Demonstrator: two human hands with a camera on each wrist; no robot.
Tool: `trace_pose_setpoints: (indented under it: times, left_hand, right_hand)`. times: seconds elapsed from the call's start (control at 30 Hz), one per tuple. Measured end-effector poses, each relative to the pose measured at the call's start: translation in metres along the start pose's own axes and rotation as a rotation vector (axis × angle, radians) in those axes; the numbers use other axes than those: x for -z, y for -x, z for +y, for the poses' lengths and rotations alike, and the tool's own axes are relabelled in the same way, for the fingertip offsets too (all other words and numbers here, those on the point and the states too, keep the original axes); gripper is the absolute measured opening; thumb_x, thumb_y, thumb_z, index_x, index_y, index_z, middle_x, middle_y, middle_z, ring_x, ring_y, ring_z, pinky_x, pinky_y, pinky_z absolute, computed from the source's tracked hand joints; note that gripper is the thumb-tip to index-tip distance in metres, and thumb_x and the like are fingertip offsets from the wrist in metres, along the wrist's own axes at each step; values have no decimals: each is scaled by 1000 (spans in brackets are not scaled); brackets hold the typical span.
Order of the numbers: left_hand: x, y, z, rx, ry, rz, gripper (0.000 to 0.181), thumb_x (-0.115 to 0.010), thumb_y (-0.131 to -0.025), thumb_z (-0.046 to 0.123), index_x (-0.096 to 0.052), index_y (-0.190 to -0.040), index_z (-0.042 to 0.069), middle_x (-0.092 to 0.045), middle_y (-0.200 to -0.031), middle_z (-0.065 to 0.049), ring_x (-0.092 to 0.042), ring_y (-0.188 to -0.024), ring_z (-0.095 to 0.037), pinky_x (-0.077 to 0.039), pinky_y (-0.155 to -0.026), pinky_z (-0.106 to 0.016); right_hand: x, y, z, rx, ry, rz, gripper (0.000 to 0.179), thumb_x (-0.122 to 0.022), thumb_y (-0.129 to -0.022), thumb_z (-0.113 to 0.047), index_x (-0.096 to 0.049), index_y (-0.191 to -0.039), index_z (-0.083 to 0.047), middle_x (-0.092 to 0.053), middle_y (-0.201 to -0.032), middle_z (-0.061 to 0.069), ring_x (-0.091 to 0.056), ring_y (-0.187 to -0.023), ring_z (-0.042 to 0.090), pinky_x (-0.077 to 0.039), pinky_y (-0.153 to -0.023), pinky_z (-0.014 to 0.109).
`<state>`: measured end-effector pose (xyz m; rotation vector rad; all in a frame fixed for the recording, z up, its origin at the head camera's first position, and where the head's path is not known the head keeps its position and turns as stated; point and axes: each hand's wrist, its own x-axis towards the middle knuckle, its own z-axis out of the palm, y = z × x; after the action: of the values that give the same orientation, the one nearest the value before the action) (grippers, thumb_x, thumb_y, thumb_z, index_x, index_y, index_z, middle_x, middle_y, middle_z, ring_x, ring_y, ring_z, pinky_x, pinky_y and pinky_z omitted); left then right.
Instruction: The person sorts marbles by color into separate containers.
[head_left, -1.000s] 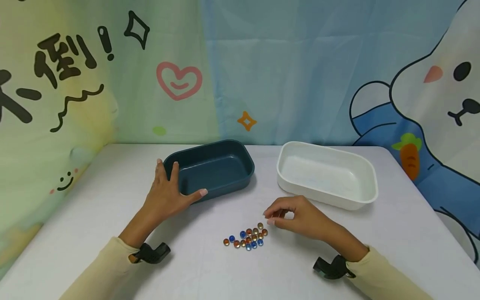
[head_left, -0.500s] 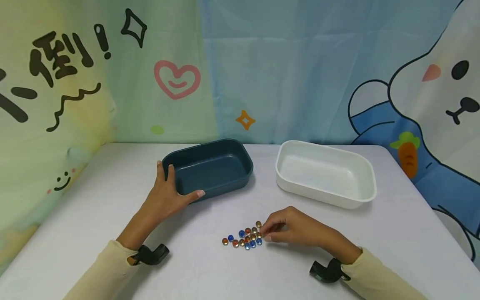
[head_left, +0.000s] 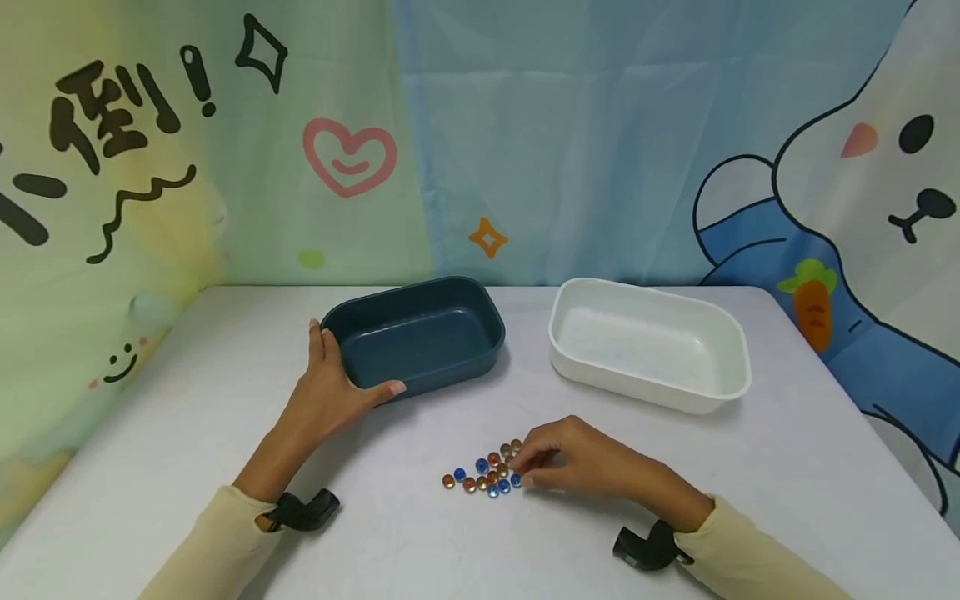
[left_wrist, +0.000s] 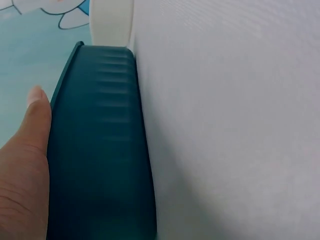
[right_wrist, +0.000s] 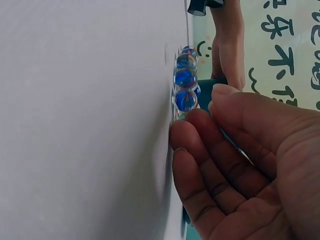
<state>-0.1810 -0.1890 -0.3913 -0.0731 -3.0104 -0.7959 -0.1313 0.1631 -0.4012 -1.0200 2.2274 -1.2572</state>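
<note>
Several glass marbles (head_left: 482, 483), amber, orange-red and blue, lie in a loose cluster on the white tabletop. At the cluster's right side, the bent fingers of my right hand (head_left: 588, 454) reach in among them, thumb and index tips close together. I cannot tell whether a marble sits between those tips. In the right wrist view a row of blue marbles (right_wrist: 185, 78) shows just beyond the fingertips. My left hand (head_left: 330, 392) rests against the near left corner of a dark teal bin (head_left: 420, 387), fingers extended along its left side and thumb on its front wall (left_wrist: 100, 140).
A white bin (head_left: 645, 387) stands at the back right, behind my right hand. A printed cloth backdrop (head_left: 570, 150) hangs behind the table's far edge. Dark camera mounts (head_left: 306, 510) sit on both wrists, near the tabletop.
My right hand has come down and left to the marbles, and its fingertips now cover part of the cluster's right side. The left hand's fingers have drawn closer together at the teal bin.
</note>
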Motion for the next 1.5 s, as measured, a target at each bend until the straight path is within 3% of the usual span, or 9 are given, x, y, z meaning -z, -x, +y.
trace_pose_setpoints:
  times: [0.27,0.63,0.93,1.5]
  left_hand:
    - [2,1,-1,6,-8,22,140,-63,-68,82,1,-150,-12,16,-159,-18,-45,-120,-55,-44,-92,-59]
    - [0,-2,-1,11,27,16,139,-65,-68,80,1,-150,-11,15,-159,-16,-34,-131,-53,-39,-98,-60]
    - [-1,-2,-4,-22,37,11,136,-66,-69,77,-1,-151,-9,10,-160,-17,-29,-135,-50,-36,-100,-61]
    - [-1,-6,-7,-54,39,-3,134,-69,-69,75,-2,-152,-8,12,-161,-12,-24,-139,-47,-33,-103,-60]
  right_hand:
    - [-2,-3,-2,13,53,-12,17,-73,-87,-5,-76,-102,-12,-69,-99,-6,-63,-87,6,-53,-78,25]
    - [-7,-3,-2,37,87,-8,15,-73,-87,-6,-76,-100,-12,-67,-97,-8,-62,-85,4,-53,-76,24]
    - [-10,-3,-2,70,125,12,15,-74,-86,-5,-76,-99,-13,-65,-95,-8,-59,-83,4,-52,-75,25]
    - [-15,-3,-8,15,198,-3,14,-74,-86,-6,-76,-96,-16,-62,-96,-14,-58,-87,3,-51,-79,23]
